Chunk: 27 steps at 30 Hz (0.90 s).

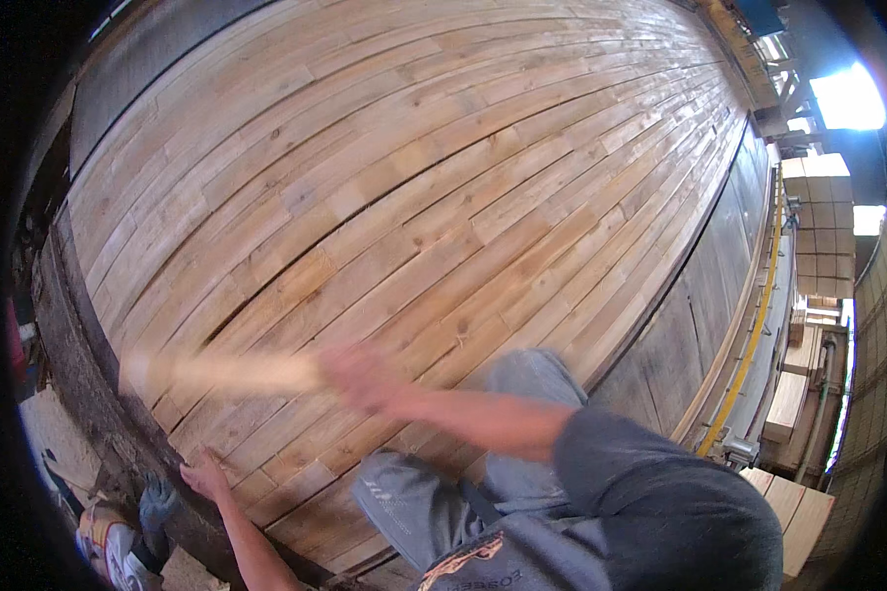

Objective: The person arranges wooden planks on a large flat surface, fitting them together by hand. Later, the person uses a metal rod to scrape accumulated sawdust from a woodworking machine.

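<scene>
My right hand [360, 374], smeared by motion, is closed around one end of a pale wooden board [232, 372]. The board, also blurred, reaches left over the layer of planks towards its left edge. Below it, at the lower left, my left hand [205, 478] touches the end of the planks beside the dark edge beam [119, 433]. Its fingers are apart and nothing shows in them. Long rows of light wooden planks [434, 246] lie side by side beneath me, with dark gaps between some rows. My bent knees [414, 502] rest on them.
A co-worker's gloved hand [158, 502] is just beyond the beam at the lower left. Grey panels [680, 315] run along the right side, next to a yellow strip [749, 345]. Stacked lumber [820, 222] stands farther right, beside hanging netting [882, 325].
</scene>
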Available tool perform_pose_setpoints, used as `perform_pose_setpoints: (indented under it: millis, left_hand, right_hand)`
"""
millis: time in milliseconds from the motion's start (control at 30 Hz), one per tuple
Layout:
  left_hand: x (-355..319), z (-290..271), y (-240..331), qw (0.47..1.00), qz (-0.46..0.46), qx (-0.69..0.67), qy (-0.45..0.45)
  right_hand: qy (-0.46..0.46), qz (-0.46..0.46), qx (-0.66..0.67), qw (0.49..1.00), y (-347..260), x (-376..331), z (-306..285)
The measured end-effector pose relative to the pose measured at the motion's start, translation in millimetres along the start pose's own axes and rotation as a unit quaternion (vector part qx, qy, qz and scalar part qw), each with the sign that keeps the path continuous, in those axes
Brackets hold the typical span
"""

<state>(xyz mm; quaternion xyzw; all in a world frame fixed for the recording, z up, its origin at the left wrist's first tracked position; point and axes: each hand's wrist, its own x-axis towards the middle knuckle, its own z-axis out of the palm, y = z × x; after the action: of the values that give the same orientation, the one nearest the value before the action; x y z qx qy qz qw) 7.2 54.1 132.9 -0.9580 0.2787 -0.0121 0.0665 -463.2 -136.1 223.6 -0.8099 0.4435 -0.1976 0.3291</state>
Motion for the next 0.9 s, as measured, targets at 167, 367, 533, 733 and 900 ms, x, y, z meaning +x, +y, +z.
perform_pose_setpoints:
  millis: [167, 367, 533, 733, 900]
  left_hand:
    - [9, -13, 18, 0.990, -0.053, -0.040, -0.121]
    - [39, -16, -7, 0.941, -0.069, -0.257, -0.209]
    - [27, -13, 8, 0.940, -0.125, -0.270, -0.167]
    - [13, -53, 19, 0.928, -0.119, -0.279, -0.215]
    - [6, -131, -22, 0.827, -0.001, -0.519, -0.214]
  right_hand:
    - [0.239, 0.470, -0.102, 0.843, 190, -117, -196]
    - [0.231, 0.736, -0.176, 0.612, 295, -226, -304]
    - [0.133, 0.560, -0.364, 0.732, 309, -228, -288]
    - [-0.025, 0.270, -0.288, 0.918, 289, -87, -293]
    - [-0.136, 0.269, -0.293, 0.907, 299, -79, -295]
